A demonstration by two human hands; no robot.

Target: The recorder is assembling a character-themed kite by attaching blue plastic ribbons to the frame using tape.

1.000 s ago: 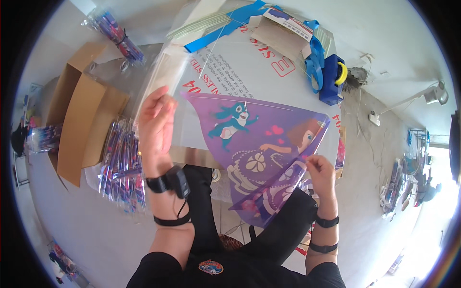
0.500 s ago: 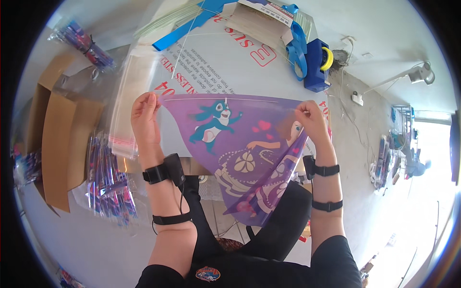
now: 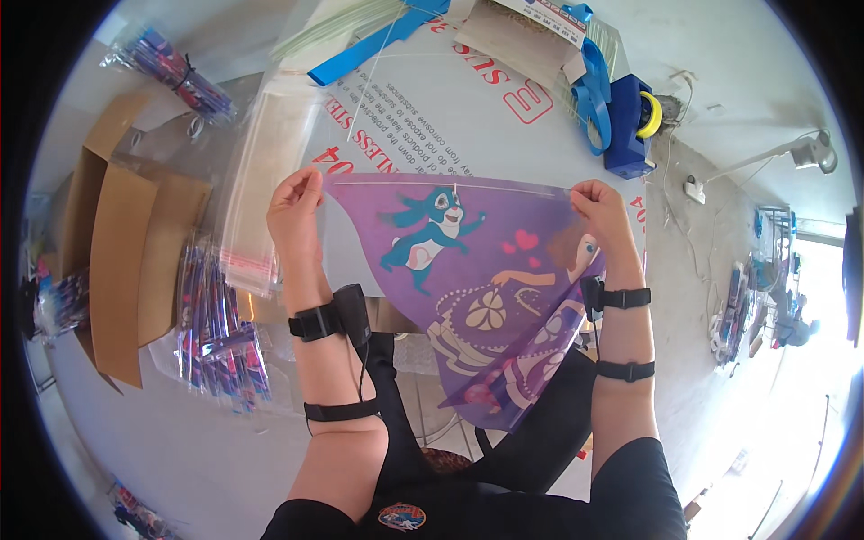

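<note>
A thin purple sheet, seemingly a kite [image 3: 490, 270], is stretched between my hands over the table's near edge and my lap. It is printed with a teal rabbit, pink hearts and a figure in a frilled dress. Along its top edge runs a thin white rod [image 3: 387, 184] with a small white clip near the middle. My left hand [image 3: 295, 211] pinches the upper left corner between thumb and fingers. At the upper right, my right hand [image 3: 605, 216] is closed on the other corner. Below that hand the sheet folds over itself, and its lower tip hangs down.
The table [image 3: 486, 144] is covered in printed white film. On it are clear plastic sleeves [image 3: 270, 189], a blue ribbon [image 3: 369, 45], an opened carton [image 3: 513, 40] and a blue tape dispenser [image 3: 630, 135]. A cardboard box [image 3: 121, 270] and packed colourful bundles [image 3: 220, 324] are at the left.
The whole view has shifted, so the table, hands and sheet appear farther right. Both hands still grip the corners; the sheet's top edge looks slightly more drawn out at the right.
</note>
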